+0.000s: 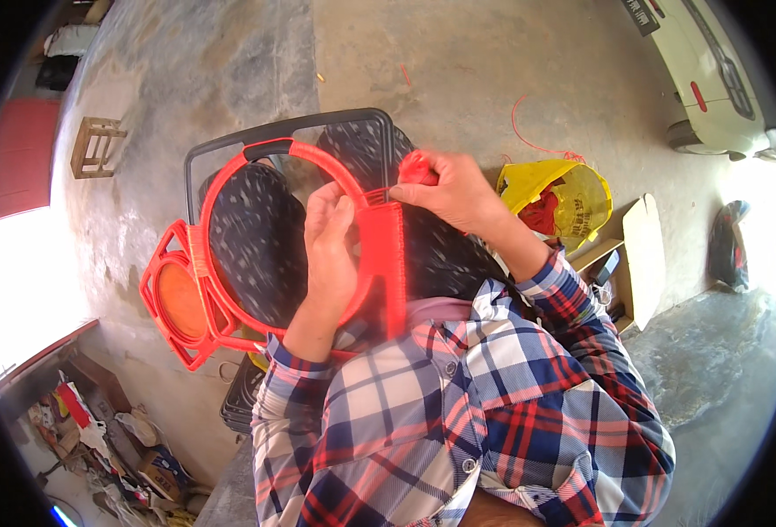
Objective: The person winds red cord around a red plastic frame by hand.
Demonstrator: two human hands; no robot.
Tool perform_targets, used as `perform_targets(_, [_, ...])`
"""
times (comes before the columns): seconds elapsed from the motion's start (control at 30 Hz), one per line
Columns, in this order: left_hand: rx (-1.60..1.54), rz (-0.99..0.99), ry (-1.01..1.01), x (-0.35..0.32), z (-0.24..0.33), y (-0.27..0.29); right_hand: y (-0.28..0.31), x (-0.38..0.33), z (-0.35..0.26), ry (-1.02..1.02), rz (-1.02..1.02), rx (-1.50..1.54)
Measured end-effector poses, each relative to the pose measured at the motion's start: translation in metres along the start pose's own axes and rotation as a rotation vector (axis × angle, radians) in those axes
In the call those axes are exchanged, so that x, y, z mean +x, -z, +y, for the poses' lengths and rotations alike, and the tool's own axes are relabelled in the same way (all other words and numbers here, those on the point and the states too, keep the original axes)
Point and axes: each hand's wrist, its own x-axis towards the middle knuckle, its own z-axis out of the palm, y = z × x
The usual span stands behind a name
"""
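Across my lap lies a large ring (326,164) bound in red cord, joined to a black rounded frame (317,120). A smaller red piece with an orange disc (181,299) sits at its left. Tight rows of red cord form a wide band (381,237) on the ring's right side. My left hand (328,250) reaches inside the ring with its fingers curled at that side, appearing to grip it; its fingertips are partly hidden. My right hand (449,189) is closed around a bundle of red cord (417,167) beside the black frame's right bar.
A yellow bag (594,198) with red material inside stands at right, next to an open box (642,263). A small wooden stool (98,147) is at far left, a pale vehicle (713,97) at far right. Clutter (124,439) lies at lower left.
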Motion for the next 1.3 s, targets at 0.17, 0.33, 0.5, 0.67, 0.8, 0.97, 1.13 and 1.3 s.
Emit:
perform_targets(0.17, [0.019, -0.004, -0.001, -0.001, -0.001, 0.002, 0.015, 0.001, -0.007, -0.347, -0.070, 0.630])
perform_targets(0.33, [0.023, -0.009, -0.001, -0.001, 0.003, 0.002, 0.031, 0.002, -0.019, -0.234, -0.118, 1.021])
perform_targets(0.5, [0.251, -0.013, -0.209, 0.003, -0.005, 0.012, 0.044, 0.006, -0.038, -0.107, -0.130, 1.024])
perform_targets(0.67, [0.514, 0.026, -0.361, 0.003, -0.008, 0.015, 0.068, 0.002, -0.071, 0.049, 0.026, 0.866])
perform_targets(0.8, [0.650, 0.053, -0.355, 0.005, -0.013, 0.021, 0.141, 0.007, -0.073, 0.351, 0.119, 0.904])
perform_targets(0.97, [0.284, 0.030, -0.171, 0.001, -0.004, 0.011, 0.238, -0.021, -0.062, 0.476, 0.184, 0.971])
perform_targets(1.13, [0.567, 0.003, -0.383, 0.006, -0.011, 0.016, 0.251, -0.021, -0.019, 0.321, 0.293, 0.984])
perform_targets(1.3, [0.607, 0.005, -0.464, 0.009, -0.013, 0.022, 0.168, -0.007, -0.004, 0.101, 0.418, 0.870])
